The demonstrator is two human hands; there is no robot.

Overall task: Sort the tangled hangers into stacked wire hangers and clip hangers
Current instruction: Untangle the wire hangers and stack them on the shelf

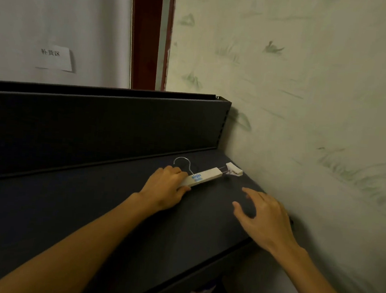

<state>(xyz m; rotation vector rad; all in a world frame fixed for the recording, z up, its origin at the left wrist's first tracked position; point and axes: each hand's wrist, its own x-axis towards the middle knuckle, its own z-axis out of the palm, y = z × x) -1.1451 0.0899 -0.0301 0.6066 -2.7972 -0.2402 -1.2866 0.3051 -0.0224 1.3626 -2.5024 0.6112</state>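
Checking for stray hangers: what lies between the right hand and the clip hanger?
In the head view, only bare dark shelf separates the right hand from the clip hanger, which the left hand holds.

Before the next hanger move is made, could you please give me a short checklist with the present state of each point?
1. Clip hanger lies flat on the dark shelf: ok.
2. Left hand has hold of the hanger's bar: ok, its fingers are curled over the left end.
3. Right hand is free to help: ok, it hovers open to the right of the hanger and holds nothing.
4. Hook is free of other hangers: ok, nothing is tangled on it.
5. Right clip is intact: ok; the left clip is hidden under the hand, cannot tell.
6. A stack of sorted hangers is ready to receive it: cannot tell, none is in view.
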